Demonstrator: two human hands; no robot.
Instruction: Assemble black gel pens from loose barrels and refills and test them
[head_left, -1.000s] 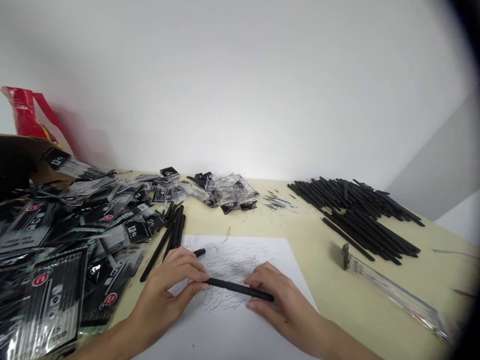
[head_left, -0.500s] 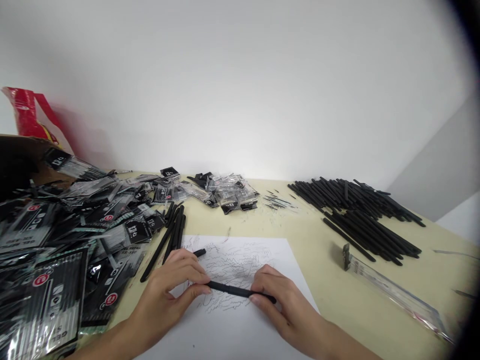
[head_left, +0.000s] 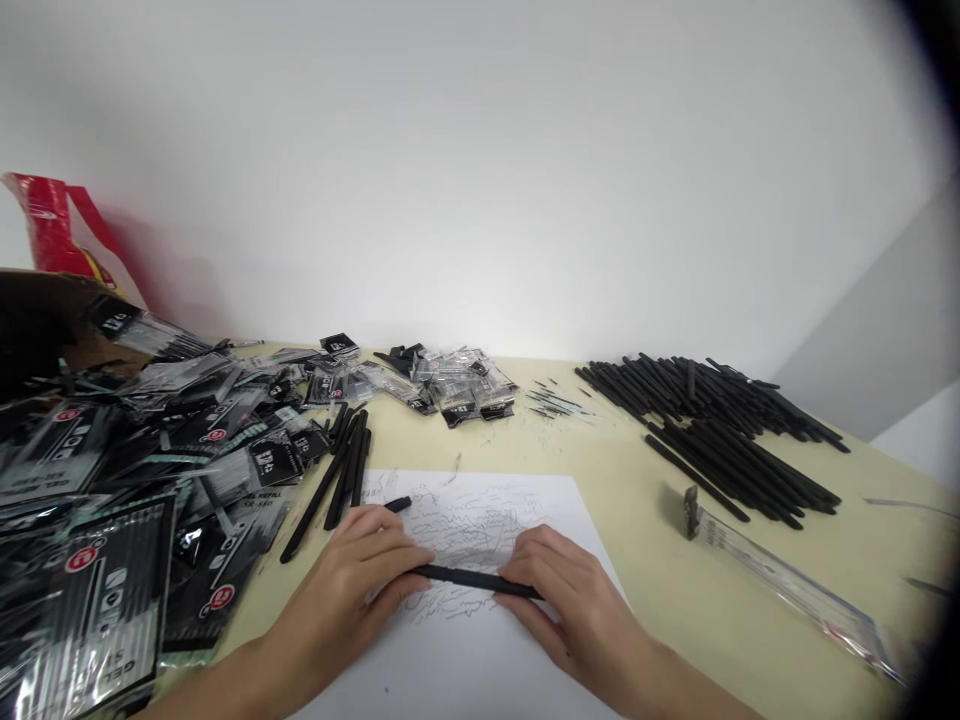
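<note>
On the head cam I'm seeing the left hand [head_left: 345, 580] and right hand [head_left: 577, 610] pinching a black pen [head_left: 472, 580] over the scribbled paper [head_left: 480, 510], fingers [head_left: 405, 553] closed on its barrel. Slim, smooth barrel, so I'm worrying a loose pinch could let it roll into the loose pens [head_left: 345, 470].

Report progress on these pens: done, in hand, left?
Looks done: the loose black pens at right and the scribbled sheet. In hand: one black pen between the left hand and right hand. Left, probably: the few pens beside the sheet and the heap of black packets.
</note>
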